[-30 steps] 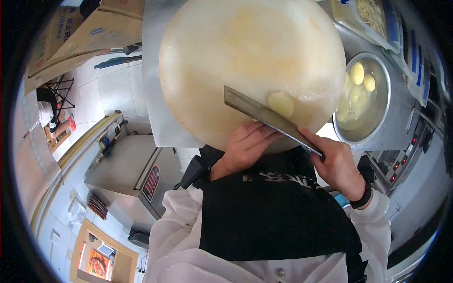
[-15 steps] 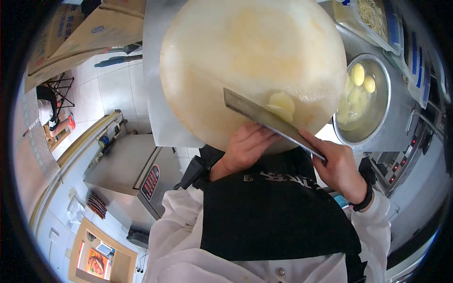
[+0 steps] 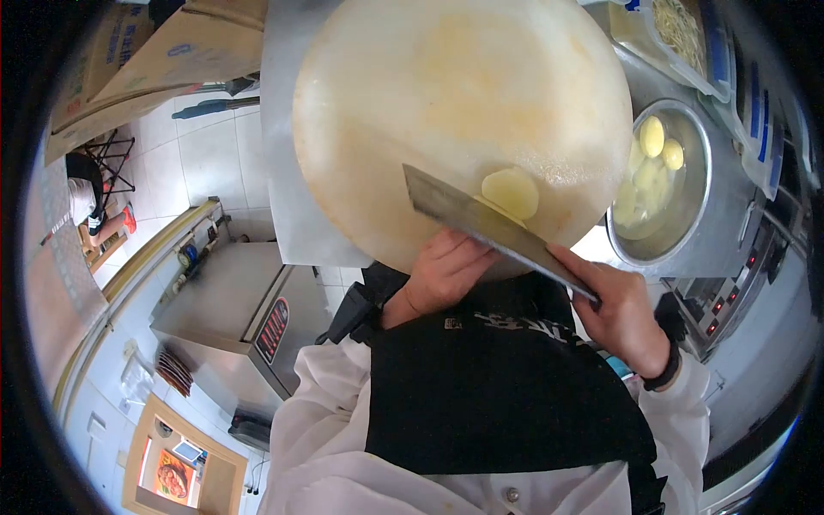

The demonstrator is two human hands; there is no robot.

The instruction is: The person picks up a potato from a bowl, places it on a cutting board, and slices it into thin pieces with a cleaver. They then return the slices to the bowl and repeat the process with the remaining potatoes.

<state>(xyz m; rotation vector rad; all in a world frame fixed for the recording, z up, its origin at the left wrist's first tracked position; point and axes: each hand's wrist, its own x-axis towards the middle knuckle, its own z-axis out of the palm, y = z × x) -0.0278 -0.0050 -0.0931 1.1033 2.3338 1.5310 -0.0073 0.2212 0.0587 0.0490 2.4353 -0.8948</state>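
Observation:
My right hand (image 3: 627, 313) is closed round the handle end of a broad cleaver (image 3: 481, 225), its blade slanting up to the left over the round pale cutting board (image 3: 412, 103). Just beyond the blade lie thin pale-yellow slices (image 3: 511, 190), one overlapping another. My left hand (image 3: 448, 270) is at the board's near edge, on the near side of the blade, with its fingers pressed together. Its fingertips and whatever they hold are hidden by the cleaver.
A metal bowl (image 3: 659, 184) with several peeled yellow pieces in liquid stands right of the board. Plastic containers (image 3: 678, 39) are at the upper right, a cardboard box (image 3: 172, 64) at the upper left. A seated person's leg (image 3: 107, 225) shows at the far left.
The cleaver's blade is tilted more, showing more of its flat side. The slices now lie more spread, the top one looking larger. My right hand has shifted slightly down and right.

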